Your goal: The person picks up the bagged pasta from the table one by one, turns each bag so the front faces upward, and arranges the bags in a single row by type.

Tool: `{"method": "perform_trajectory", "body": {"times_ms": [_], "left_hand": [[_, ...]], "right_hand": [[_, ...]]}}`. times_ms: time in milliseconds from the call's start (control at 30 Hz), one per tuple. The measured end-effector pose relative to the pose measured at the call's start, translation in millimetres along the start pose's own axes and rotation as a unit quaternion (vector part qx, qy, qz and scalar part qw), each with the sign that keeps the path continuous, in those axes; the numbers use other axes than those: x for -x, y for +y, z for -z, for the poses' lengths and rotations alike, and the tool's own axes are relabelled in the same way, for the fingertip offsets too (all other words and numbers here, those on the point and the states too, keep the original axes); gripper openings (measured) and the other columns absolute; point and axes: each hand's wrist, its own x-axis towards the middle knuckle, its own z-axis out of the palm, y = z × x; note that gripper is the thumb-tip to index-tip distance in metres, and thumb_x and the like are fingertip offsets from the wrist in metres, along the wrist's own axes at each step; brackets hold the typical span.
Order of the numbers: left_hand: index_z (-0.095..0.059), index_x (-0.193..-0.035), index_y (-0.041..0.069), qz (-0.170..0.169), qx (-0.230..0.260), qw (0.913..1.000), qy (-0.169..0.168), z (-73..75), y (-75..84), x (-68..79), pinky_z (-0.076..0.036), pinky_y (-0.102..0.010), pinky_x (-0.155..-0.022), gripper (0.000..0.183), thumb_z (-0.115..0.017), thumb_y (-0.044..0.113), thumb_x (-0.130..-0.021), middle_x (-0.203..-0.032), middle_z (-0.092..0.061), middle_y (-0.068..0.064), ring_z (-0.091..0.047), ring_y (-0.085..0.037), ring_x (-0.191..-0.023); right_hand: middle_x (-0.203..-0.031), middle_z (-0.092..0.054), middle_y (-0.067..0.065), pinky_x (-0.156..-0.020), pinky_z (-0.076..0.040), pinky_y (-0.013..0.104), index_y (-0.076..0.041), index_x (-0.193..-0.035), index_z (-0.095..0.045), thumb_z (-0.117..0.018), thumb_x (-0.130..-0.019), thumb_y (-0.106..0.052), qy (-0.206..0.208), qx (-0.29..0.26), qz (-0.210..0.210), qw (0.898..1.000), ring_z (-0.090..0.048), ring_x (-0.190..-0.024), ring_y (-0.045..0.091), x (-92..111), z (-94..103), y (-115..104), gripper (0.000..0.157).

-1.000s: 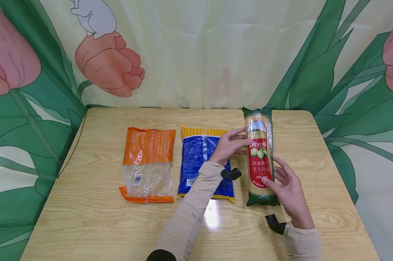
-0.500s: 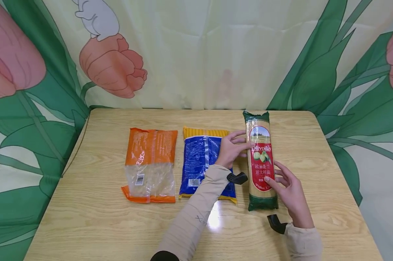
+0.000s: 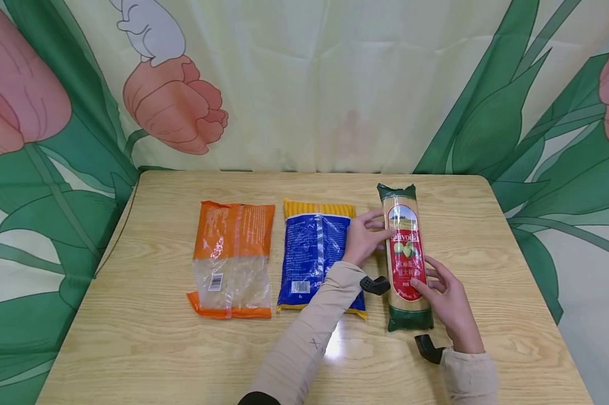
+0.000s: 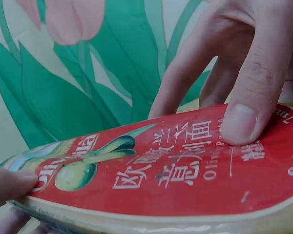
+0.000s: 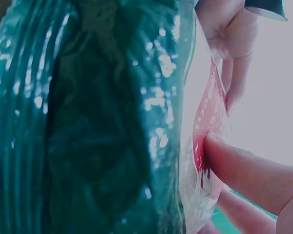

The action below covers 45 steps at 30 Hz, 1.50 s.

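A long packet of spaghetti [image 3: 406, 260] with a red label and dark green ends lies lengthwise between the two hands at the right of the table. On its left edge the left hand [image 3: 363, 238] grips it near the upper label, thumb on top. The right hand [image 3: 452, 301] holds the lower right edge, its thumb [image 4: 240, 124] pressing the red label in the left wrist view. The crinkled green end [image 5: 102, 117] of the packet fills much of the right wrist view. Fingers under the packet are partly hidden.
A blue packet [image 3: 306, 253] with yellow ends lies just left of the spaghetti, partly under the left forearm. Further left is an orange packet [image 3: 233, 230] with a clear lower part. The wooden table [image 3: 147, 349] meets a flower-printed curtain [image 3: 304, 84] behind.
The spaghetti packet has moved down in the head view, toward the person, with both hands keeping hold. Its top end now sits below the table's back edge. The other two packets stay put.
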Motion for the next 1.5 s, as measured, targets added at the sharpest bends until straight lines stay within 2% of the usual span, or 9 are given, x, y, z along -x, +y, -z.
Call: {"method": "perform_trajectory", "body": {"times_ms": [133, 233, 467, 600, 733, 1000, 1167, 1300, 1500], "left_hand": [[-0.070, -0.124, 0.012, 0.000, -0.025, 0.9996, 0.012, -4.9, -1.8, -0.9, -0.060, -0.034, -0.053, 0.049, -0.082, 0.000, -0.078, -0.096, -0.073, -0.009, -0.068, -0.013, -0.070], [-0.069, -0.125, 0.012, -0.018, -0.083, 0.9961, 0.020, -8.5, -1.7, -1.5, -0.059, -0.029, -0.055, 0.050, -0.082, 0.002, -0.079, -0.099, -0.074, -0.010, -0.069, -0.012, -0.071], [-0.072, -0.121, 0.012, -0.048, -0.253, 0.9654, 0.040, -7.0, 2.2, 1.0, -0.054, -0.020, -0.070, 0.041, -0.078, 0.004, -0.081, -0.100, -0.075, -0.007, -0.073, -0.016, -0.083], [-0.071, -0.122, 0.011, -0.052, -0.269, 0.9614, 0.021, -5.8, 4.9, 3.2, -0.055, -0.022, -0.075, 0.039, -0.077, 0.005, -0.084, -0.109, -0.073, -0.008, -0.071, -0.020, -0.096], [-0.071, -0.121, 0.010, -0.058, -0.261, 0.9635, 0.011, -3.4, 9.5, 4.7, -0.054, -0.021, -0.074, 0.038, -0.078, 0.005, -0.084, -0.117, -0.071, -0.008, -0.069, -0.023, -0.101], [-0.069, -0.123, 0.007, -0.082, -0.267, 0.9601, -0.016, 14.2, 20.3, 9.9, -0.053, -0.019, -0.077, 0.036, -0.074, 0.004, -0.087, -0.106, -0.073, -0.012, -0.069, -0.022, -0.097], [-0.067, -0.127, 0.006, -0.102, -0.291, 0.9511, -0.023, 26.6, 29.7, 12.8, -0.054, -0.026, -0.087, 0.038, -0.073, 0.006, -0.089, -0.117, -0.070, -0.013, -0.065, -0.025, -0.106], [-0.066, -0.129, 0.010, -0.113, -0.321, 0.9401, -0.017, 41.5, 37.8, 14.7, -0.054, -0.032, -0.089, 0.040, -0.073, 0.010, -0.090, -0.121, -0.068, -0.012, -0.063, -0.026, -0.110], [-0.065, -0.130, 0.011, -0.100, -0.340, 0.9350, 0.010, 66.8, 47.3, 16.1, -0.055, -0.038, -0.092, 0.040, -0.073, 0.013, -0.091, -0.124, -0.068, -0.011, -0.063, -0.024, -0.112]], "right_hand": [[-0.138, -0.049, 0.024, -0.075, -0.054, 0.018, -0.012, -0.157, -0.029, -0.065, -0.098, -0.025, 0.000, 0.003, -0.008, 1.000, -0.057, -0.098, 0.015, -2, 0.7, 1, 0.070], [-0.139, -0.049, 0.025, -0.075, -0.054, 0.018, -0.011, -0.156, -0.030, -0.065, -0.097, -0.023, -0.001, -0.002, -0.014, 1.000, -0.058, -0.102, 0.020, -3, 1.4, 1, 0.070], [-0.147, -0.041, 0.026, -0.077, -0.054, 0.021, -0.005, -0.154, -0.033, -0.069, -0.095, -0.020, -0.036, 0.009, -0.035, 0.999, -0.051, -0.124, 0.040, 0, 1.8, 4, 0.071], [-0.146, -0.038, 0.028, -0.088, -0.058, 0.040, -0.002, -0.151, -0.036, -0.069, -0.095, -0.021, -0.017, 0.037, -0.036, 0.999, -0.049, -0.124, 0.044, 2, 1.1, 3, 0.068], [-0.147, -0.034, 0.029, -0.099, -0.050, 0.056, 0.001, -0.148, -0.038, -0.068, -0.095, -0.023, 0.005, 0.051, -0.029, 0.998, -0.046, -0.125, 0.047, 4, -0.1, -2, 0.066], [-0.146, -0.036, 0.028, -0.098, -0.050, 0.057, 0.000, -0.145, -0.041, -0.067, -0.096, -0.021, 0.006, 0.054, -0.007, 0.998, -0.047, -0.124, 0.046, 6, -2.9, -10, 0.060], [-0.145, -0.038, 0.028, -0.099, -0.049, 0.058, 0.001, -0.147, -0.037, -0.068, -0.095, -0.018, 0.010, 0.048, 0.016, 0.999, -0.047, -0.124, 0.045, 7, -5.2, -18, 0.064], [-0.144, -0.040, 0.027, -0.101, -0.048, 0.058, 0.001, -0.150, -0.032, -0.069, -0.095, -0.020, 0.006, 0.049, 0.031, 0.998, -0.047, -0.124, 0.044, 7, -11.7, -27, 0.069], [-0.141, -0.043, 0.025, -0.098, -0.050, 0.057, -0.004, -0.150, -0.033, -0.069, -0.094, -0.015, 0.013, 0.054, 0.078, 0.995, -0.051, -0.120, 0.042, 5, -20.8, -35, 0.068]]}}
